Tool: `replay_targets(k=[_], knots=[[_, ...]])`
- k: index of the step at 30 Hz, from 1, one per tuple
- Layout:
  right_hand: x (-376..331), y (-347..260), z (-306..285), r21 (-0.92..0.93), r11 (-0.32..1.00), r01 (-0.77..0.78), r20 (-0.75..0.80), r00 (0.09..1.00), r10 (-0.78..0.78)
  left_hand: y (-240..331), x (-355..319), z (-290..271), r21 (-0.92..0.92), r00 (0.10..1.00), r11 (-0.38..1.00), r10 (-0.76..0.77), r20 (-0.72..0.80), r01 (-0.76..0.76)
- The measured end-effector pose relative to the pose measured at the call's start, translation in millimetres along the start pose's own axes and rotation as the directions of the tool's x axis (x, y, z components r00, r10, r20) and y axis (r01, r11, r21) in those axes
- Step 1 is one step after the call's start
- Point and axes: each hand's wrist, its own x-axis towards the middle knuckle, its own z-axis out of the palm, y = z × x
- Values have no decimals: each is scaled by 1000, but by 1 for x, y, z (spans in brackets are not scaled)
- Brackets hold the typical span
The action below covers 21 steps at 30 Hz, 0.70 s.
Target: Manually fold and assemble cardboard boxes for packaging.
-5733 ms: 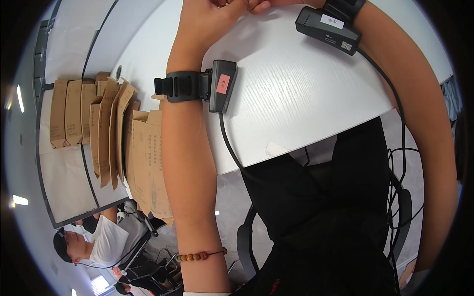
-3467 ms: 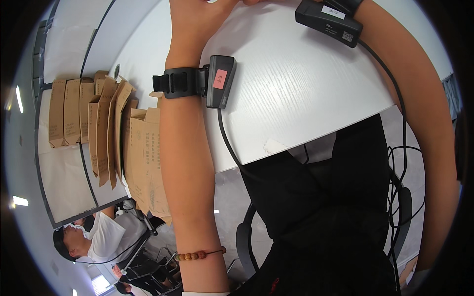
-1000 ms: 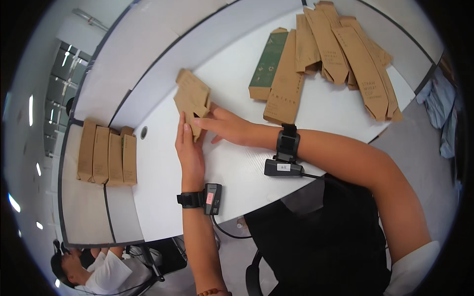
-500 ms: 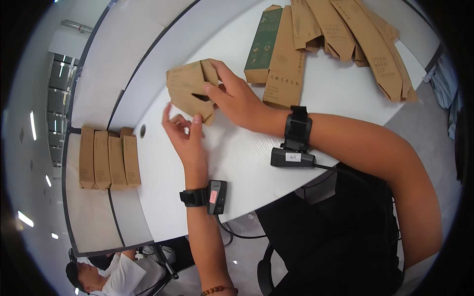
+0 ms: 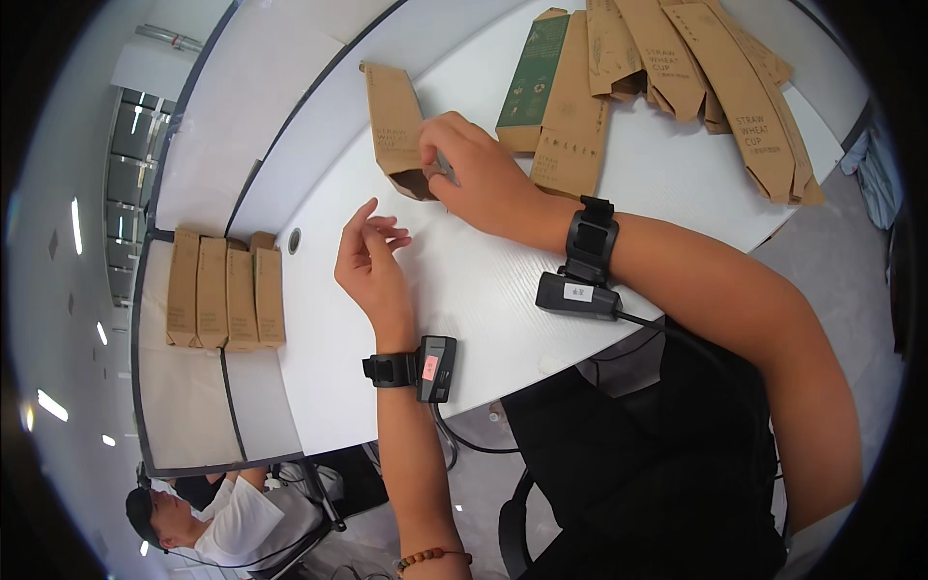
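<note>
Toward the far edge of the white bench (image 5: 503, 290), the right hand (image 5: 478, 174) grips the open lower end of a brown carton (image 5: 396, 126) lying flat there. Just nearer, the left hand (image 5: 370, 266) hovers empty, fingers loosely spread, close to the carton without touching. More flat cartons (image 5: 677, 68) lie at the far right corner, and four folded boxes (image 5: 224, 288) sit at the left edge
</note>
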Motion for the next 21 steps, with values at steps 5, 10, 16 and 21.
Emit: replay_targets(k=[5, 10, 16, 21], knots=[[5, -7, 0, 98, 994, -55, 191, 981, 35, 17, -3, 15, 211, 983, 961, 182, -6, -177], [2, -8, -1, 138, 990, -5, 287, 957, -35, -4, 2, 3, -45, 999, 998, -44, -14, 43], [5, 1, -3, 303, 953, 8, 359, 925, -122, 1, 1, 10, 100, 983, 992, 96, -158, -81], [3, -17, -4, 152, 987, 42, 261, 962, -81, 15, -5, 6, -40, 938, 987, 134, -319, -154]])
